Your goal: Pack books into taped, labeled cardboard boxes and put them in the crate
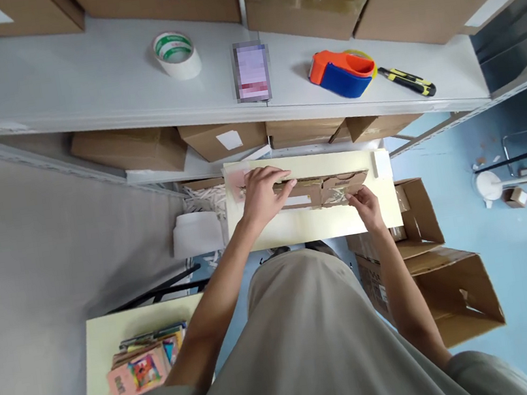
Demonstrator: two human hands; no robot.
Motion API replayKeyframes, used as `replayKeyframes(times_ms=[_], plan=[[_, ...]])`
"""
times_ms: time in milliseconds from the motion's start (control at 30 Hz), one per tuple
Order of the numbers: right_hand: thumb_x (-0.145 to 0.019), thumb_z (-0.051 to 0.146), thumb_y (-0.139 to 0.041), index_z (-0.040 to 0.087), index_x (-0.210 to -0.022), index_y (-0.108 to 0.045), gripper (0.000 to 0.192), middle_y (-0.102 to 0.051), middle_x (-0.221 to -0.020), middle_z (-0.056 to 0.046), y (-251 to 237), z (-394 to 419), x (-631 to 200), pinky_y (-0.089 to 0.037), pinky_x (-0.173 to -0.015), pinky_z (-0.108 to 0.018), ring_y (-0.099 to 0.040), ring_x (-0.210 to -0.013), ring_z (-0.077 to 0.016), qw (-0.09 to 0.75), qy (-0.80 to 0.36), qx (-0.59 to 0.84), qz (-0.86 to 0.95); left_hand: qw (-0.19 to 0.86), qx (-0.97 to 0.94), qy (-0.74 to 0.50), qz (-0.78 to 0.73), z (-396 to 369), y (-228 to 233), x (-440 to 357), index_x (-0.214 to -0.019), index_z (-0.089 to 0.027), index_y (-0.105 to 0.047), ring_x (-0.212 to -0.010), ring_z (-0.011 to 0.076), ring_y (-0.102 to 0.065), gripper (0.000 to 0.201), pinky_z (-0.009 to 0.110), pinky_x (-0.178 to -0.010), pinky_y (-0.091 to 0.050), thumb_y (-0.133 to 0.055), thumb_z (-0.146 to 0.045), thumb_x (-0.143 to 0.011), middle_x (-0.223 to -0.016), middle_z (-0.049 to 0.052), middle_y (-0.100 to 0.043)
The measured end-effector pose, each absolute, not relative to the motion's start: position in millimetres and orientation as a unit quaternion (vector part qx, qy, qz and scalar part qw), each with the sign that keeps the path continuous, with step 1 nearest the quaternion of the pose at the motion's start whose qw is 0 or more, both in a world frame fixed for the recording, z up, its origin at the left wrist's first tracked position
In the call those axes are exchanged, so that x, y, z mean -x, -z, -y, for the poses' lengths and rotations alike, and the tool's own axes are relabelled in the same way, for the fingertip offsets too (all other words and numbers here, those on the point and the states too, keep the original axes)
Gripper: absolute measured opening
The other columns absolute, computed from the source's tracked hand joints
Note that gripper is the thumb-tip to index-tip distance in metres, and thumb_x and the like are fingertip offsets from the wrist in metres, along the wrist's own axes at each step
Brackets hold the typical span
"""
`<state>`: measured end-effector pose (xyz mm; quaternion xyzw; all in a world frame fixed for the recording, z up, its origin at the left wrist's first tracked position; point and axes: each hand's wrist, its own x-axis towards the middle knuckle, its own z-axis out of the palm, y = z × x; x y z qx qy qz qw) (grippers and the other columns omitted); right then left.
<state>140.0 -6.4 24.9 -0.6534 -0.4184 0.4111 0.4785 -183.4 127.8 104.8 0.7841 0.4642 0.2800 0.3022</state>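
A flattened brown cardboard box (326, 189) with clear tape on it lies on a pale yellow board (307, 224) just below the shelf. My left hand (263, 192) presses down on the box's left end, fingers spread over its top edge. My right hand (366, 203) pinches the box's lower right edge by the shiny tape. Both arms reach forward over my grey-clad body.
On the white shelf (78, 86) sit a roll of tape (177, 54), a phone (252, 71), an orange and blue tape dispenser (343, 73) and a yellow and black utility knife (407, 81). Cardboard boxes stand behind and beneath. Open cartons (450, 288) are at my right; books (145, 367) at lower left.
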Motion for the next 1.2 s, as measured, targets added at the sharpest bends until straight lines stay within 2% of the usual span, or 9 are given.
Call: replayKeyframes(times_ms=[200, 400, 567, 733, 933, 1200], plan=[[-0.089, 0.071, -0.093, 0.029, -0.105, -0.075, 0.048, -0.076, -0.098, -0.004, -30, -22, -175, -0.056, -0.074, -0.037, -0.064, -0.085, -0.0221, 0.474, -0.43, 0.62, 0.454, 0.362, -0.747, -0.316, -0.46, -127, -118, 167, -0.104, -0.025, -0.088, -0.104, 0.0269, -0.081, 0.023, 0.042, -0.103, -0.061, -0.071, -0.039, -0.106, -0.11, 0.008, -0.089], [-0.087, 0.075, -0.093, 0.029, -0.103, -0.074, 0.053, -0.074, -0.091, -0.002, -23, -49, -216, -0.055, -0.07, -0.035, -0.061, -0.08, -0.0204, 0.455, -0.468, 0.592, 0.473, 0.365, -0.75, -0.289, -0.469, -124, -134, 142, -0.095, -0.024, -0.085, -0.099, 0.0258, -0.08, 0.03, 0.04, -0.095, -0.061, -0.064, -0.041, -0.11, -0.102, 0.008, -0.087], [-0.087, 0.076, -0.092, 0.029, -0.105, -0.074, 0.053, -0.075, -0.094, -0.002, -12, -63, -243, -0.055, -0.07, -0.035, -0.06, -0.079, -0.0196, 0.442, -0.5, 0.569, 0.48, 0.392, -0.73, -0.295, -0.476, -117, -138, 114, -0.098, -0.023, -0.083, -0.095, 0.0236, -0.079, 0.028, 0.036, -0.089, -0.06, -0.071, -0.046, -0.106, -0.102, 0.008, -0.084], [-0.089, 0.077, -0.09, 0.03, -0.107, -0.075, 0.052, -0.073, -0.091, -0.002, -4, -69, -260, -0.053, -0.067, -0.036, -0.061, -0.079, -0.0211, 0.414, -0.519, 0.563, 0.493, 0.386, -0.705, -0.303, -0.513, -109, -134, 93, -0.094, -0.023, -0.081, -0.089, 0.0219, -0.076, 0.028, 0.036, -0.087, -0.061, -0.067, -0.045, -0.107, -0.099, 0.008, -0.081], [-0.089, 0.078, -0.09, 0.03, -0.106, -0.074, 0.054, -0.07, -0.086, -0.001, -2, -67, -263, -0.052, -0.067, -0.036, -0.058, -0.077, -0.0211, 0.415, -0.51, 0.571, 0.491, 0.361, -0.685, -0.316, -0.548, -105, -128, 86, -0.091, -0.024, -0.081, -0.093, 0.0234, -0.077, 0.025, 0.038, -0.09, -0.062, -0.068, -0.042, -0.104, -0.098, 0.008, -0.083], [-0.089, 0.076, -0.092, 0.029, -0.104, -0.074, 0.052, -0.069, -0.087, 0.0, -17, -55, -227, -0.05, -0.067, -0.034, -0.057, -0.078, -0.0198, 0.431, -0.496, 0.586, 0.475, 0.421, -0.695, -0.331, -0.48, -116, -136, 117, -0.096, -0.022, -0.081, -0.092, 0.0227, -0.076, 0.028, 0.037, -0.087, -0.061, -0.069, -0.045, -0.105, -0.099, 0.009, -0.082]])
